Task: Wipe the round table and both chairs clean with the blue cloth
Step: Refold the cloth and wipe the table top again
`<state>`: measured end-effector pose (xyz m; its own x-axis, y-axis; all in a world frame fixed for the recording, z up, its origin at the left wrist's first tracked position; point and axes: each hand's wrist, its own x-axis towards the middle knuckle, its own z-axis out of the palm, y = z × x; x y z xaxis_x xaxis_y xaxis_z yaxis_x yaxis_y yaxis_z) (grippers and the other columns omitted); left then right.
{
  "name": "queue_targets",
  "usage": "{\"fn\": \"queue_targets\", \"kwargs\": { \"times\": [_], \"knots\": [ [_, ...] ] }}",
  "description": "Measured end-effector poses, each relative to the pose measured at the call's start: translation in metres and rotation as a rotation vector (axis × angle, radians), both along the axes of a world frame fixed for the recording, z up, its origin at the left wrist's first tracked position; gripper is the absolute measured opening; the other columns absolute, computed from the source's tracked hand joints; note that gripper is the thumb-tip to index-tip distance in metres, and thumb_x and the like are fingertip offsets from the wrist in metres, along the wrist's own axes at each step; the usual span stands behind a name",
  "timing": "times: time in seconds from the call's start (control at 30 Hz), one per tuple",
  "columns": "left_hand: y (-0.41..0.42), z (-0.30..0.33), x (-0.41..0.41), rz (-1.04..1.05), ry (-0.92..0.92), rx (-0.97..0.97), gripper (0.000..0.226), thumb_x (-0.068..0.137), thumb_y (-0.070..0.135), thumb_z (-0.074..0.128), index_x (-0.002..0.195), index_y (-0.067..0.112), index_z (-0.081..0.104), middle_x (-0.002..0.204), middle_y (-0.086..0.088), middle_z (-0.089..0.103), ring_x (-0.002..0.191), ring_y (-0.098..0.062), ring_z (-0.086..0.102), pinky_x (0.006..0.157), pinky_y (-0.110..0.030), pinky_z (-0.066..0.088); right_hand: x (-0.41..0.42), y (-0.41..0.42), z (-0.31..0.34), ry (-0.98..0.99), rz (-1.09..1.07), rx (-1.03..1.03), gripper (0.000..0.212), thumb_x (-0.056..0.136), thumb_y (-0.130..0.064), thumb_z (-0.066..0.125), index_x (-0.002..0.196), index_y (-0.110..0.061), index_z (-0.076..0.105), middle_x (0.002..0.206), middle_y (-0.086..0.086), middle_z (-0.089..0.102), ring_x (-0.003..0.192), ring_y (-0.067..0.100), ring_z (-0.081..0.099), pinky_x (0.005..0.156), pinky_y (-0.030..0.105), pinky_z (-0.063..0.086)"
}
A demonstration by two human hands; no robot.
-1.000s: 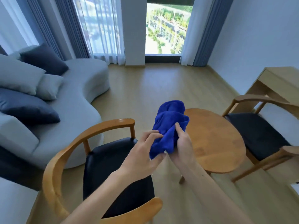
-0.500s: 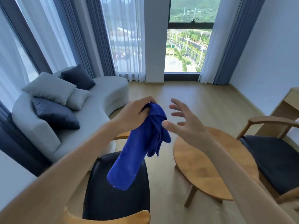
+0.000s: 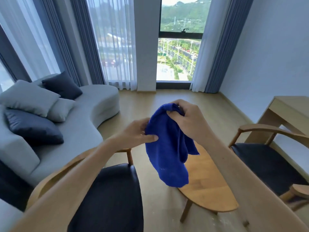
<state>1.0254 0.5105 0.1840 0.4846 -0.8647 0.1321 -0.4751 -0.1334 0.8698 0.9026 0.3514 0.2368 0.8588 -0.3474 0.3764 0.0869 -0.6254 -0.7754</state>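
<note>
Blue cloth [image 3: 168, 148] held up in mid-air, pinched by left hand [image 3: 135, 134] at its edge, gripped by right hand [image 3: 187, 121] on top; hides part of round bench [image 3: 207, 193] between two chairs.

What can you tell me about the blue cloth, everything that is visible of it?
The cloth is deep blue, soft and fuzzy, like microfibre. It is bunched, not spread, and hangs in loose folds in the air, above the floor and the near edge of the table, touching neither. The right hand grips its top; the left hand pinches its left edge lower down. A shorter flap hangs at its right side. No stains show.
</note>
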Motion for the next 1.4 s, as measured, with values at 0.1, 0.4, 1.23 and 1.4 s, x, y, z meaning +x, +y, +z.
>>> {"fn": "queue_targets", "kwargs": {
  "times": [0.1,0.4,1.23,1.4],
  "knots": [
    [-0.012,-0.029,0.008,-0.065,-0.011,0.121,0.043,0.088,0.01,0.066,0.128,0.02,0.053,0.118,0.003,0.066,0.105,-0.011,0.063,0.093,-0.025,0.049,-0.002,-0.015,0.013,-0.033,-0.06,0.009,0.012,0.095,-0.01,0.052,0.089,-0.014,0.061,0.075,-0.002,0.06,0.069,0.007,0.053,0.063,0.017,0.041],
    [-0.025,-0.076,0.04,-0.066,0.068,0.158,0.035,0.086,0.038,0.058,0.106,0.01,0.062,0.088,0.0,0.068,0.082,-0.015,0.063,0.074,-0.036,0.051,-0.019,-0.088,0.022,-0.101,-0.406,0.063,0.022,0.096,-0.024,0.056,0.078,-0.013,0.05,0.068,-0.005,0.045,0.056,-0.003,0.041,0.055,0.012,0.034],
    [-0.177,-0.069,-0.041,0.459,0.344,0.548,0.013,0.088,0.011,0.052,0.093,0.001,0.059,0.079,-0.013,0.063,0.067,-0.029,0.066,0.062,-0.034,0.058,-0.081,-0.201,-0.118,0.598,-0.301,0.149,0.015,0.084,-0.007,0.053,0.089,0.002,0.064,0.084,0.019,0.069,0.065,0.029,0.07,0.054,0.035,0.059],
    [-0.223,-0.085,-0.101,0.409,0.696,0.448,0.021,0.091,0.007,0.055,0.105,-0.007,0.06,0.095,-0.024,0.069,0.084,-0.035,0.07,0.074,-0.043,0.059,-0.076,-0.178,-0.141,0.56,-0.08,0.102,0.019,0.087,-0.007,0.05,0.086,0.005,0.064,0.085,0.021,0.067,0.075,0.03,0.065,0.065,0.038,0.054]
  ]
}}
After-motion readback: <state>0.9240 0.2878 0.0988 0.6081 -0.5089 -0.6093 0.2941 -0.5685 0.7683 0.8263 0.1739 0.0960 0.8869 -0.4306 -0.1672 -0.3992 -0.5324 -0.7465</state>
